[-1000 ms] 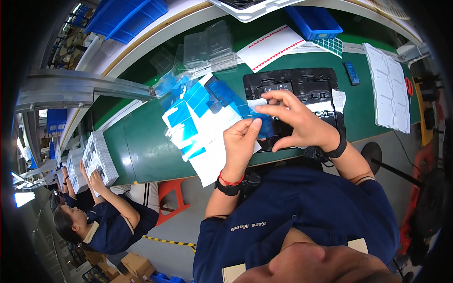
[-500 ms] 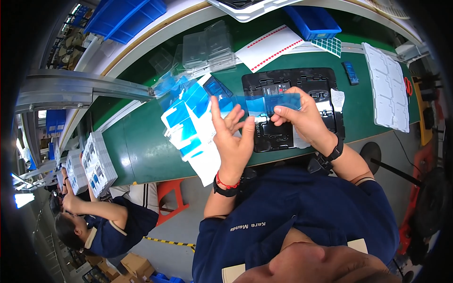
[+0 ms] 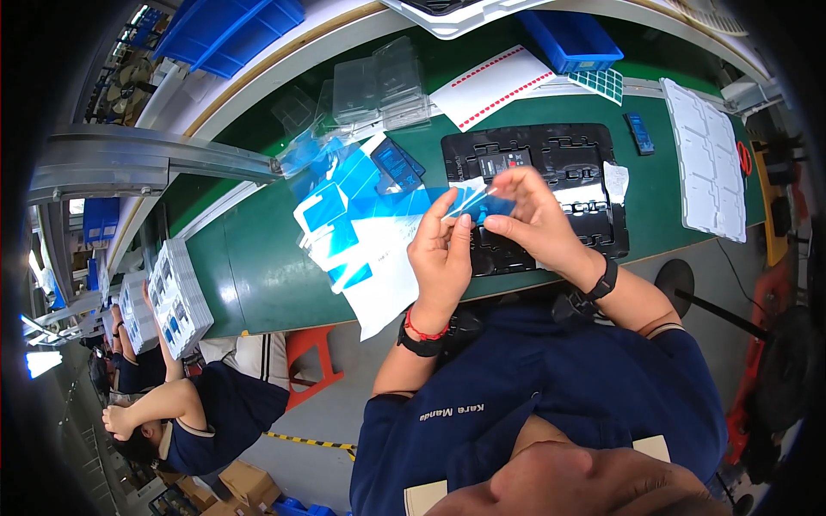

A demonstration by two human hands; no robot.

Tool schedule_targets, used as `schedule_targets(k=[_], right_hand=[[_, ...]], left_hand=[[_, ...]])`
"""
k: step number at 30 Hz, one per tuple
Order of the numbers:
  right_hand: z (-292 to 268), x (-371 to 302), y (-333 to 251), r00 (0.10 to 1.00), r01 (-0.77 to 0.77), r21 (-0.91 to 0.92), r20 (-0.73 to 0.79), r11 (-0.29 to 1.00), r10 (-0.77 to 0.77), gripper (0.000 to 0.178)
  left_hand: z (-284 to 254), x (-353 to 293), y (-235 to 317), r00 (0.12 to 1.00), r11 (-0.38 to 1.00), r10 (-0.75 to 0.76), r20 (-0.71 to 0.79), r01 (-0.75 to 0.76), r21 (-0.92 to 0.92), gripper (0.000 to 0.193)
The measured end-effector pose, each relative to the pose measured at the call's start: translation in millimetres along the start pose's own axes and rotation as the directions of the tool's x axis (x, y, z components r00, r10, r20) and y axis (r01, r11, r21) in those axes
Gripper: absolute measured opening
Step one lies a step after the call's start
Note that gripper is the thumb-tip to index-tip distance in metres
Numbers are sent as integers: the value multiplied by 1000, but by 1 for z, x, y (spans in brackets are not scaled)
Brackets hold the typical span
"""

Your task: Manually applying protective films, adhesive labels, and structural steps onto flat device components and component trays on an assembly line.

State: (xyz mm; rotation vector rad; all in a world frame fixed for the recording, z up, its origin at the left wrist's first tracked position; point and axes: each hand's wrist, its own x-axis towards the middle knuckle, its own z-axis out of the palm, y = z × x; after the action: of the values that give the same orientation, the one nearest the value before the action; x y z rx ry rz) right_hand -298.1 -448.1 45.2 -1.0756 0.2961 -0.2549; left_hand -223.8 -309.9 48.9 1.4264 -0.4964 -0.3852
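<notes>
A strip of clear blue film [image 3: 488, 210] is stretched between my two hands above the black moulded tray [image 3: 588, 148]. My left hand [image 3: 441, 251] pinches its left end between thumb and fingers. My right hand [image 3: 540, 222] is closed on the right end, thumb against fingertips. Under the hands, a black flat piece with a printed label [image 3: 499, 165] lies in the tray. A crumpled white scrap [image 3: 616, 181] sits on the tray's right side. To the left, blue film sheets [image 3: 324, 209] lie on white paper [image 3: 383, 292], beside dark blue flat parts [image 3: 397, 165].
Clear plastic trays [image 3: 379, 90] are piled at the back, near a white sheet with red marks [image 3: 495, 86] and a blue bin [image 3: 572, 43]. A white moulded tray [image 3: 705, 159] and red-handled scissors [image 3: 744, 158] lie at right. A co-worker [image 3: 202, 413] sits at left beside stacked trays [image 3: 182, 297].
My hands have come closer together, and my left hand has closed on the film after being spread open. The film has tilted and bent. The co-worker's arm has moved toward their head.
</notes>
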Motion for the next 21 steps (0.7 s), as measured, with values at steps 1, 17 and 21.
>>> schedule_targets(k=[1, 17, 21], right_hand=[[0, 2, -9, 972, 225, -278, -1, 934, -235, 34], [-14, -1, -31, 865, 500, -614, 384, 611, -322, 12], [-19, -2, -30, 784, 614, -668, 452, 421, -426, 14]], left_hand=[[-4, 1, 1, 998, 997, -32, 46, 28, 71, 40], [-9, -7, -9, 925, 977, -213, 316, 211, 41, 21], [-4, -5, 8, 930, 934, -238, 279, 140, 330, 19]])
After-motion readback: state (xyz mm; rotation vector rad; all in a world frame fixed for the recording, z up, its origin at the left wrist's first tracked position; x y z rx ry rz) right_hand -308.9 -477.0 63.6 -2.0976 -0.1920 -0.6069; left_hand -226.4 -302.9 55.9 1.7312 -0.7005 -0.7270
